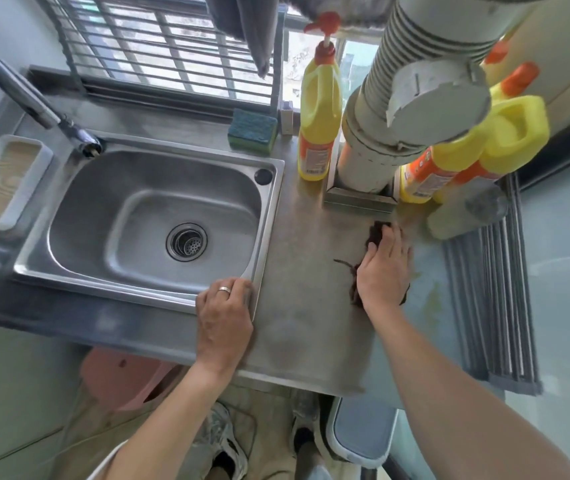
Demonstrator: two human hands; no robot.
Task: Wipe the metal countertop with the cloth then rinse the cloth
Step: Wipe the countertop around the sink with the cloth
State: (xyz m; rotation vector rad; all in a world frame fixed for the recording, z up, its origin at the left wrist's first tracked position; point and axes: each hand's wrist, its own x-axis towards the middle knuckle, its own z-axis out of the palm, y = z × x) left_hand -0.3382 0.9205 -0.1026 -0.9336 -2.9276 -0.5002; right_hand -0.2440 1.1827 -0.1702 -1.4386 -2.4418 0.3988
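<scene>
step: wiping | our right hand point(385, 268) presses flat, fingers straight, on the dark cloth point(377, 233) to scrub the table point(307, 271) | left hand point(224, 317) holds nothing, bracing at sink point(269, 209) rim

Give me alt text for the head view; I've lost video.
The right hand presses a dark cloth flat on the metal countertop, right of the sink, while the left hand rests on the sink's front right corner. Yellow detergent bottles stand behind by a white pipe.
</scene>
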